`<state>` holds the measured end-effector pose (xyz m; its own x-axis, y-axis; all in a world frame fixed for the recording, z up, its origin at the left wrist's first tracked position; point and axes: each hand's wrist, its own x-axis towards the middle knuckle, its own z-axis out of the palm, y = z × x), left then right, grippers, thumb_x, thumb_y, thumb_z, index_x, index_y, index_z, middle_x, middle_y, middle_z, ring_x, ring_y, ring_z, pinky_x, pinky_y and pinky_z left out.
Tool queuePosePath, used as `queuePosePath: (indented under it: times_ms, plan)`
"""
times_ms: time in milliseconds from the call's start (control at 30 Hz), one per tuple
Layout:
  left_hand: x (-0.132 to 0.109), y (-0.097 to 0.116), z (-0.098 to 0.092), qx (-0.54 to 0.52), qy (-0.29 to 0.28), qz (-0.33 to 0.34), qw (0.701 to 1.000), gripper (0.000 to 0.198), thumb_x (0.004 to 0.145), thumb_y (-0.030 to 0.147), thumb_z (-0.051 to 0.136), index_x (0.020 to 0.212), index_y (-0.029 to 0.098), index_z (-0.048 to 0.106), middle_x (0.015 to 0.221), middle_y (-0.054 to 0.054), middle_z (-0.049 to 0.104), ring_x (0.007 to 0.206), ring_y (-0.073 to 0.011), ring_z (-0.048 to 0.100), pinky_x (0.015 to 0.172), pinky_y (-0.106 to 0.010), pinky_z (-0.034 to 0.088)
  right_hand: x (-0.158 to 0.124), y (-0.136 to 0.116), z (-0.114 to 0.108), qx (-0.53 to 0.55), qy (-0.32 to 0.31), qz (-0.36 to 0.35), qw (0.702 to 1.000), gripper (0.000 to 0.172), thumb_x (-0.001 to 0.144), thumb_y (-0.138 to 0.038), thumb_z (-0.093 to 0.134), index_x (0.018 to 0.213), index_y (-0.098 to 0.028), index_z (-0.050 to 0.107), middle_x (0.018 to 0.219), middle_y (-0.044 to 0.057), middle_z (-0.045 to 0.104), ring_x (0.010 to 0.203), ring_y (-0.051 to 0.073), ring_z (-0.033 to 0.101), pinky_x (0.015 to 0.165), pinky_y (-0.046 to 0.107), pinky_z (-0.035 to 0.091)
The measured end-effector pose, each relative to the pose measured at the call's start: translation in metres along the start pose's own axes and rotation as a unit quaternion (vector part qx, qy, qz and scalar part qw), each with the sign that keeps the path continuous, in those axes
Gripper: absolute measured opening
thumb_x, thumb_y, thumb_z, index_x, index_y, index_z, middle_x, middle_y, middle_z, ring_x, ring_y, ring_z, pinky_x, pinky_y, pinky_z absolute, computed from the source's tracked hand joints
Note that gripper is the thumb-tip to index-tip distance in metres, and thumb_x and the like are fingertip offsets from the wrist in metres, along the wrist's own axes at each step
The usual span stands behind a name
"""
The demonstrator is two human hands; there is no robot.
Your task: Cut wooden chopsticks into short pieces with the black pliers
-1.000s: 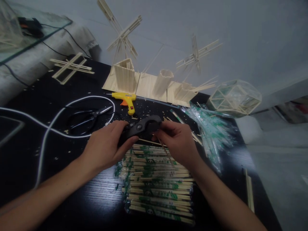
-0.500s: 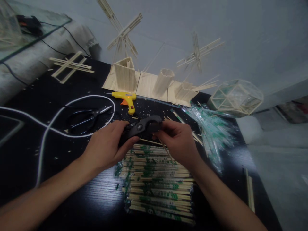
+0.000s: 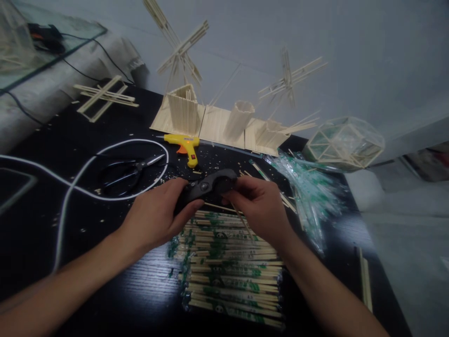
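Observation:
My left hand [image 3: 154, 217] is closed round the handles of a black cutter [image 3: 206, 186], held just above the black table [image 3: 70, 210]. My right hand [image 3: 257, 206] pinches a thin wooden stick [image 3: 240, 220] whose upper end sits at the cutter's jaws. Under both hands lies a pack of wrapped chopsticks [image 3: 228, 267] with green print.
A yellow glue gun [image 3: 184, 144] lies behind the cutter, black scissors [image 3: 131, 171] and a white cable [image 3: 80, 187] to the left. Stick-built models [image 3: 182, 110] stand at the back, a faceted stick frame [image 3: 345, 142] at the right, and empty plastic wrappers [image 3: 308, 192] beside it.

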<state>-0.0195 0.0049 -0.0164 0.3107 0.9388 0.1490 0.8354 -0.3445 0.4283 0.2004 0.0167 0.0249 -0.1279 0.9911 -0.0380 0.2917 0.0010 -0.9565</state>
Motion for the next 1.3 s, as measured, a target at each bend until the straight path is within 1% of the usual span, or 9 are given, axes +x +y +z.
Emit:
queuePosePath:
  times_ms: [100,367,433,533,600,767,1033,1167,1300]
  plan:
    - [0.0005,-0.0008,0.0011,0.013,0.015,0.016,1.0,0.048,0.098,0.057,0.038,0.115,0.017,0.058,0.096,-0.01,0.07,0.085,-0.0272,0.068,0.068,-0.037,0.05,-0.0001,-0.0016,-0.0013,-0.016,-0.001,-0.012,1.0,0.01,0.082,-0.016,0.07,0.076,-0.018,0.077,0.065,-0.001,0.069,0.061,0.013,0.061,0.061,0.025,0.049]
    - [0.0012,-0.0008,0.0014,0.015,0.014,0.015,1.0,0.049,0.098,0.056,0.039,0.117,0.014,0.058,0.097,-0.011,0.07,0.084,-0.028,0.068,0.068,-0.038,0.05,-0.0003,-0.0003,-0.0014,-0.012,-0.005,-0.016,1.0,0.01,0.083,-0.016,0.069,0.076,-0.018,0.077,0.064,-0.001,0.068,0.061,0.012,0.059,0.059,0.024,0.046]
    - [0.0012,-0.0002,0.0007,0.012,0.008,0.013,1.0,0.048,0.098,0.056,0.039,0.113,0.015,0.059,0.093,-0.01,0.07,0.08,-0.0272,0.068,0.065,-0.036,0.049,-0.0004,0.0001,-0.0012,-0.015,-0.007,-0.017,1.0,0.01,0.083,-0.017,0.069,0.077,-0.018,0.077,0.065,-0.001,0.068,0.061,0.012,0.059,0.058,0.024,0.045]
    - [0.0007,0.0009,-0.0003,0.002,-0.006,0.0,1.0,0.046,0.099,0.057,0.038,0.103,0.017,0.061,0.08,-0.006,0.068,0.07,-0.0246,0.067,0.058,-0.033,0.044,-0.0005,-0.0002,-0.0012,-0.015,-0.006,-0.014,1.0,0.009,0.084,-0.019,0.069,0.079,-0.018,0.077,0.066,-0.001,0.069,0.061,0.013,0.06,0.057,0.024,0.045]
    - [0.0003,0.0012,-0.0004,0.001,-0.007,-0.005,1.0,0.046,0.099,0.057,0.038,0.102,0.018,0.061,0.078,-0.006,0.068,0.068,-0.0242,0.067,0.057,-0.033,0.043,-0.0006,-0.0011,-0.0014,-0.015,-0.005,-0.01,1.0,0.008,0.083,-0.019,0.07,0.078,-0.018,0.077,0.065,0.0,0.069,0.06,0.013,0.06,0.056,0.025,0.044]
    - [0.0008,-0.0001,0.0013,0.02,0.018,0.013,1.0,0.05,0.098,0.057,0.038,0.118,0.015,0.059,0.096,-0.011,0.071,0.085,-0.028,0.069,0.068,-0.037,0.05,-0.0004,-0.0043,-0.003,-0.024,-0.013,-0.02,0.999,0.011,0.084,-0.017,0.068,0.078,-0.019,0.078,0.063,-0.002,0.068,0.059,0.012,0.059,0.055,0.024,0.043]
    - [0.0009,-0.0013,0.0036,0.012,0.019,0.012,1.0,0.049,0.098,0.056,0.041,0.12,0.015,0.058,0.099,-0.012,0.071,0.087,-0.0282,0.069,0.07,-0.038,0.052,-0.0006,-0.0027,-0.0053,-0.047,-0.029,-0.027,0.998,0.016,0.089,-0.019,0.065,0.082,-0.019,0.079,0.063,-0.002,0.068,0.059,0.012,0.058,0.057,0.024,0.042]
    - [0.0013,-0.0004,0.0031,0.012,0.013,0.009,1.0,0.05,0.098,0.058,0.04,0.116,0.016,0.059,0.095,-0.011,0.071,0.082,-0.0272,0.069,0.066,-0.036,0.05,-0.0005,-0.0033,-0.0055,-0.061,-0.031,-0.025,0.997,0.019,0.091,-0.017,0.063,0.082,-0.02,0.079,0.063,-0.002,0.069,0.063,0.012,0.061,0.06,0.025,0.044]
    - [0.0005,0.0015,0.0005,0.009,-0.027,-0.027,0.999,0.046,0.098,0.058,0.038,0.101,0.019,0.062,0.078,-0.006,0.068,0.066,-0.0238,0.066,0.056,-0.033,0.043,0.001,-0.0031,-0.0052,-0.042,-0.039,-0.015,0.998,0.017,0.091,-0.019,0.064,0.081,-0.019,0.078,0.066,-0.001,0.071,0.062,0.013,0.063,0.06,0.024,0.045]
